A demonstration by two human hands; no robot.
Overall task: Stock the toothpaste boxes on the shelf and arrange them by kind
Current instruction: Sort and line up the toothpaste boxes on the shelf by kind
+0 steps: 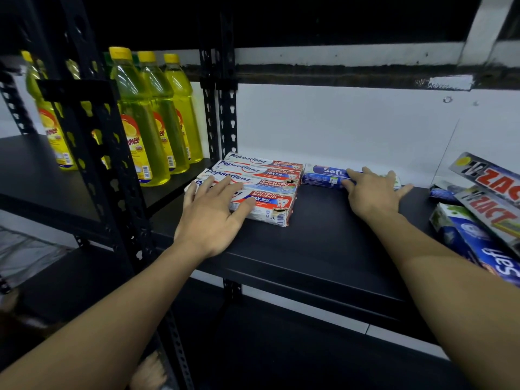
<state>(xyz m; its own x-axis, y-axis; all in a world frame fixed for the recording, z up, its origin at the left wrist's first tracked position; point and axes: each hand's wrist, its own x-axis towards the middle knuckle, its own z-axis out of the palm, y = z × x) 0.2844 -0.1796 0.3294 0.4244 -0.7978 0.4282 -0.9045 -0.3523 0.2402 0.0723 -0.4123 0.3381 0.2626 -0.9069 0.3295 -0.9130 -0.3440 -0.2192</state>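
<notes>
Four Pepsodent boxes [264, 175] lay flat, side by side, at the left end of the black shelf [323, 235]. Their long axes ran left to right along the shelf and their printed faces were up. The nearest box had a torn right end. The left hand [209, 209] rested palm down on the front boxes with its fingers straight and spread.

Just right of that row, near the back wall, a single blue Safi box [323, 174] lay flat with the same left-to-right axis. The right hand [374, 195] lay on it, fingers extended and splayed, not curled round it.

At the shelf's right end, well apart, Zact boxes [495, 181] and more Safi cartons [478, 243] sat tilted in a loose heap. Beyond the upright post [225, 108], the neighbouring shelf held yellow bottles [152, 122] standing upright.
</notes>
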